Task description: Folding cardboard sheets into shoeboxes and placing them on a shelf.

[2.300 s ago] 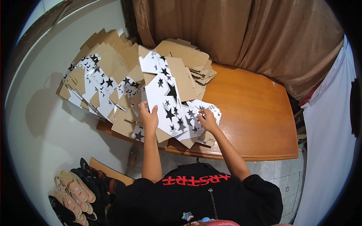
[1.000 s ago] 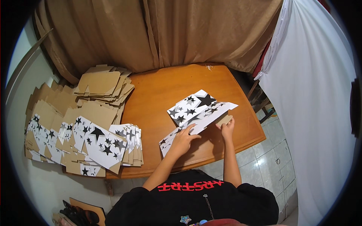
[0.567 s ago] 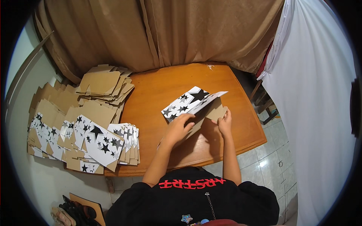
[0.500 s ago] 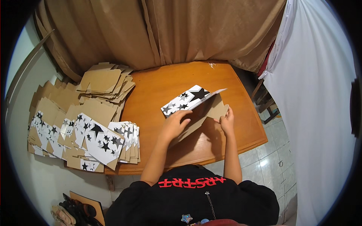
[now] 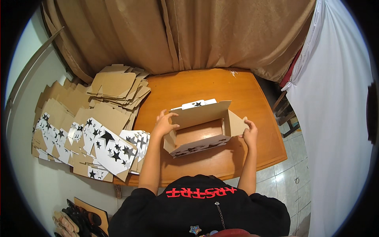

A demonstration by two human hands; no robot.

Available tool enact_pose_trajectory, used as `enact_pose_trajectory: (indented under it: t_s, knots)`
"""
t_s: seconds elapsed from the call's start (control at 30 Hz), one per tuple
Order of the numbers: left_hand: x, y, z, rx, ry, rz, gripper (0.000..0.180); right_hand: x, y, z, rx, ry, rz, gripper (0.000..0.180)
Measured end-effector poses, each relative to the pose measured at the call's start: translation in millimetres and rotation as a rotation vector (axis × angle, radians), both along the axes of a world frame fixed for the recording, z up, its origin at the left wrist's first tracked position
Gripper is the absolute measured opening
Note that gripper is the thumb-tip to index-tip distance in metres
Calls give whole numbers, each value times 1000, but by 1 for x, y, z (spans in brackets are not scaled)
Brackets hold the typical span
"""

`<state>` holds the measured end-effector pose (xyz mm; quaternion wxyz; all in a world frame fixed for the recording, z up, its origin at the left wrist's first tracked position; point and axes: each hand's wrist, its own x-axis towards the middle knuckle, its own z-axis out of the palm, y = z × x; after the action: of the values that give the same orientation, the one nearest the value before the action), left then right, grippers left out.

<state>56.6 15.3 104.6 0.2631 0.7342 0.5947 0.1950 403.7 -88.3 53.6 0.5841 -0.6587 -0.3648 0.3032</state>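
Note:
A cardboard box (image 5: 202, 147), brown inside and white with black stars outside, stands opened into a rectangular frame in front of me. Orange-brown shows between its walls, where the tabletop seems visible through it. My left hand (image 5: 164, 124) grips the far left corner, fingers outside and thumb toward the inner wall. At the other end, my right hand (image 5: 249, 133) pinches the tip of a brown side flap (image 5: 237, 124) that sticks outward. A starred flap (image 5: 198, 104) shows beyond the far wall.
Flat starred cardboard boxes (image 5: 108, 148) lie in overlapping piles at the table's left, with a brown cardboard stack (image 5: 112, 85) behind. The wooden table (image 5: 181, 87) meets a brown curtain (image 5: 126, 35) at the back. A white cloth (image 5: 335, 118) hangs at right; shoes (image 5: 81, 217) sit lower left.
The folded box has been spread into a rectangular frame with its inside facing up. My left hand has moved left to its far corner; my right hand has shifted slightly right and down with the flap.

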Motion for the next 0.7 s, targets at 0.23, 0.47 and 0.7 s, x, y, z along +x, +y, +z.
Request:
enact_pose_trajectory:
  t_s: [0.23,0.47,0.7]
  knots:
    - [-34,33,-18,-346,-280,128,55,8,2,-13,-291,-114,-32,42]
    - [-54,23,-31,-378,-528,-27,50,-38,12,1,-604,-817,-177,74]
    - [-42,3,-41,736,-78,-96,35,-34,44,10,-819,-903,-115,76]
